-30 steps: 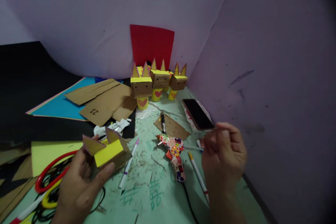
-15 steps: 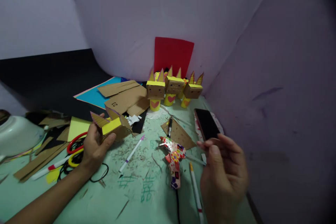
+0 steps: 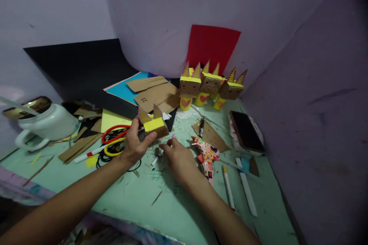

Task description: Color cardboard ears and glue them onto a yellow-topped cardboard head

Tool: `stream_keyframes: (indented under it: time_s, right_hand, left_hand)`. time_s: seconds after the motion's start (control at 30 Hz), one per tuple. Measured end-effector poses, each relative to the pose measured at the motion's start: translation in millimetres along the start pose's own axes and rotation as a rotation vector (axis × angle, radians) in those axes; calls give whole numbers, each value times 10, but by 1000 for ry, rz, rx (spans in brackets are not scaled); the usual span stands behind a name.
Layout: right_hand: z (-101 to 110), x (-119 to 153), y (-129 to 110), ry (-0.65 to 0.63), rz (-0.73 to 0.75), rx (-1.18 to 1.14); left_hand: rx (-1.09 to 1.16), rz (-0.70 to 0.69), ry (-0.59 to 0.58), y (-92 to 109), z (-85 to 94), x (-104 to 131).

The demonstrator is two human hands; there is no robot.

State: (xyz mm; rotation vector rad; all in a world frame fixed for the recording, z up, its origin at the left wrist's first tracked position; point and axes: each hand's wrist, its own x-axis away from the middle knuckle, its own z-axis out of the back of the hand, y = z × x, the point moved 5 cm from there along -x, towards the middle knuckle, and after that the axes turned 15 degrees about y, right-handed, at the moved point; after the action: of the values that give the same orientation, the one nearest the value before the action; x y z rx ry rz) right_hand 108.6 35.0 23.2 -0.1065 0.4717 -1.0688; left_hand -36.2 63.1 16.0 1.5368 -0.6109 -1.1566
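My left hand [image 3: 136, 141] is closed around a small cardboard box head [image 3: 156, 133] with a yellow top and two pointed cardboard ears, raised above the table. Just right of it, my right hand [image 3: 181, 160] is low over the tabletop, fingers bent over a white marker with a purple tip [image 3: 155, 160]. These fingers cover the marker's middle; its tip and lower end show on either side. A flower-patterned glue gun [image 3: 207, 155] lies beside my right hand, partly hidden by the wrist.
Finished box-headed figures [image 3: 190, 84] stand at the back before a red sheet [image 3: 211, 48]. A phone [image 3: 246, 132] rests at the right near more markers [image 3: 228, 187]. Left are red and yellow handles [image 3: 116, 132], black cord, cardboard strips [image 3: 80, 147] and a white mug [image 3: 54, 122].
My right hand has moved left from beside the phone to the purple-tipped marker. My left hand still holds the box head. The view has shifted, showing more of the mug and the table's front edge.
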Motion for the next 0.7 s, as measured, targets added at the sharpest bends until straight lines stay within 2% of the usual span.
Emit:
stream_keyframes:
  time_s: [0.07,0.17,0.27,0.33,0.43,0.5,0.57,0.63,0.7]
  right_hand:
    - [-72,-83,-80,-58,124,118]
    - [-114,-147,-110,-84,201,173]
    - [-82,-131,-85,-73,270,163]
    - [36,-96,-54,41,291,80]
    - [386,-4,71,414,165,-219]
    - [586,96,204,609,8,-420]
    - [705,209,345,752,-184,-635]
    - [751,317,450,877,-335,-809]
    - [728,396,518,959,-459,-949]
  left_hand:
    - [27,-20,16,18,48,-13]
    - [110,-84,78,85,183,-89]
    - [228,-188,242,196,395,-228]
    - [259,-252,364,262,530,-321]
    - [248,-273,431,312,623,-408]
    - [244,-216,344,303,575,-402]
    - [202,-102,140,257,418,-317]
    - [67,14,-108,178,199,-144]
    - [-130,-7,-228,119,26,34]
